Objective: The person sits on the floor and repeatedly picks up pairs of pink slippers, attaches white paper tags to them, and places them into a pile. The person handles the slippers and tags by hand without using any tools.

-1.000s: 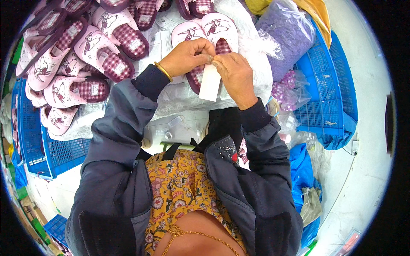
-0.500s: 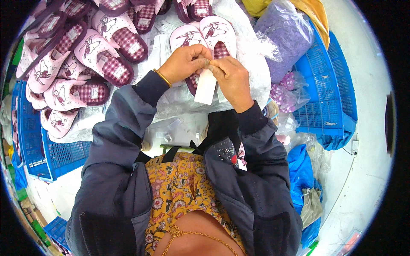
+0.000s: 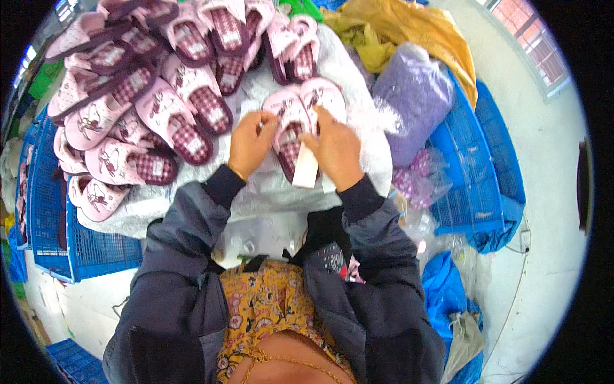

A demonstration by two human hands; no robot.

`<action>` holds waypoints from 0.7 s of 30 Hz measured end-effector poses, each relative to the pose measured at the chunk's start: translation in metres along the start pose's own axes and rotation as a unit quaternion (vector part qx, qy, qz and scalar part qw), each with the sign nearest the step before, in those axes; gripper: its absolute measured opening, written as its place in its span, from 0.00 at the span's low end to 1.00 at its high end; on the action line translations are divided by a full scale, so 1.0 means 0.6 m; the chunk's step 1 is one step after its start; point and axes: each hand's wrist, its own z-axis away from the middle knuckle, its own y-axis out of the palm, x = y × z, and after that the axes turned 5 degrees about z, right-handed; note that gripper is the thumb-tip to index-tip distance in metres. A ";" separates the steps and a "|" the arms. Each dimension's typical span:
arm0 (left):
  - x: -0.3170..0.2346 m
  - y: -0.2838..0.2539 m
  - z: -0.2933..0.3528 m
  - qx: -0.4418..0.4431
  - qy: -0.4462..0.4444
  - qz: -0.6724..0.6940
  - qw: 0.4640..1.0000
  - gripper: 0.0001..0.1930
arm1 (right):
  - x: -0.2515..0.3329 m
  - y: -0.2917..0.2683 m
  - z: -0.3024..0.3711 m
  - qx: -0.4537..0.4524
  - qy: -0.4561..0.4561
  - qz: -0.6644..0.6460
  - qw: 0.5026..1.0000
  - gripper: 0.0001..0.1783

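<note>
A pair of pink slippers (image 3: 322,93) with a dark line drawing and checked insoles lies before me on plastic sheeting, toes pointing away. At the outer side of the left slipper (image 3: 286,105), my left hand (image 3: 250,146) pinches its edge with bent fingers. My right hand (image 3: 337,144) is closed at the opening of the right slipper, fingers reaching into it and hiding most of its insole. A blank white tag (image 3: 306,168) hangs beneath the right thumb, over the inner edges of the pair. Whether the thumb grips the tag's string is hidden.
Many similar slippers (image 3: 173,121) are heaped to the left and far side of the plastic-covered surface (image 3: 192,198). Blue crates (image 3: 102,249) flank it at left and right. A clear bag of purple material (image 3: 412,96) and yellow cloth (image 3: 409,22) sit at the far right.
My hands have parted from a pinch together above the tag. The left has gone to the left slipper's side, the right onto the right slipper. The view has shifted, showing more beyond the surface.
</note>
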 end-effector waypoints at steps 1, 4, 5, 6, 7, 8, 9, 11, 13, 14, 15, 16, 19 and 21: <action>0.006 -0.001 0.011 -0.013 0.002 0.001 1.000 0.08 | 0.008 0.007 -0.001 0.014 0.013 0.013 1.000 0.30; 0.008 -0.004 0.020 -0.001 0.001 0.015 1.000 0.07 | 0.013 0.035 -0.029 0.020 0.035 0.051 0.998 0.29; -0.001 -0.006 0.023 0.015 -0.021 0.032 0.999 0.06 | -0.001 0.050 -0.033 0.003 0.034 0.070 0.997 0.23; -0.004 -0.014 0.029 0.010 0.018 0.009 1.000 0.05 | -0.005 0.055 -0.034 -0.015 0.030 0.067 0.997 0.21; -0.010 -0.020 0.032 0.007 0.012 0.032 0.999 0.04 | -0.009 0.054 -0.037 -0.033 0.027 0.064 0.997 0.20; -0.015 -0.026 0.037 0.005 0.005 0.059 0.998 0.04 | -0.011 0.049 -0.037 -0.050 0.024 0.063 0.996 0.18; -0.013 -0.037 0.046 -0.005 0.019 0.047 0.999 0.05 | -0.001 0.031 -0.032 -0.044 0.035 0.054 0.997 0.17; -0.009 -0.055 0.062 -0.021 0.047 0.028 0.998 0.05 | 0.000 -0.008 -0.017 -0.082 0.013 0.043 0.996 0.20; -0.011 -0.067 0.080 -0.013 0.082 -0.006 0.997 0.05 | 0.003 -0.054 0.008 -0.078 0.014 0.004 0.997 0.21; -0.011 -0.074 0.090 -0.009 0.098 -0.027 0.995 0.05 | 0.009 -0.077 0.020 -0.058 0.028 -0.030 0.997 0.22; -0.011 -0.076 0.098 0.004 0.078 -0.032 0.996 0.05 | 0.018 -0.108 0.028 -0.033 0.045 -0.048 0.997 0.22; -0.007 -0.078 0.101 0.008 0.077 -0.030 0.997 0.06 | 0.012 -0.116 0.035 -0.043 0.036 -0.090 0.994 0.20; 0.002 -0.076 0.108 0.022 0.082 -0.033 0.996 0.06 | -0.004 -0.151 0.042 0.041 0.069 -0.092 0.993 0.18; 0.001 -0.073 0.103 0.030 0.098 -0.050 0.993 0.06 | -0.026 -0.163 0.022 0.057 0.046 -0.093 0.993 0.16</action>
